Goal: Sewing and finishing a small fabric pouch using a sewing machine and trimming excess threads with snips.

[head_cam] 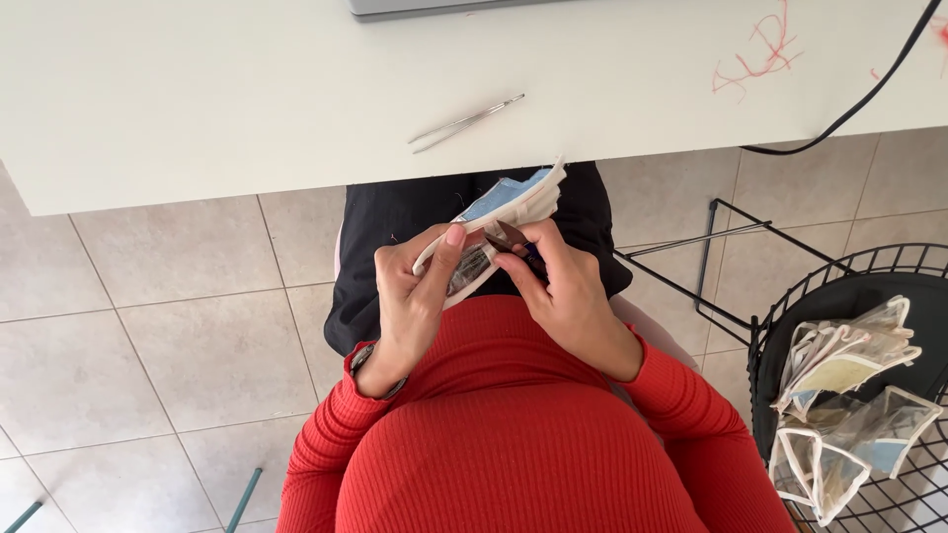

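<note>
I hold a small fabric piece (513, 202), blue on top with a white bound edge, over my lap just below the table edge. My left hand (415, 296) grips its near end, thumb pressed along the white edge. My right hand (563, 286) holds small dark snips (511, 237) whose blades point at the fabric near my left thumb. Both sleeves are red ribbed knit.
The white table (247, 109) carries metal tweezers (464, 122), red thread scraps (760, 54) and a black cable (869, 94). A black wire basket (790, 296) at right holds several similar fabric pieces (849, 395). Below is a tiled floor (178, 345).
</note>
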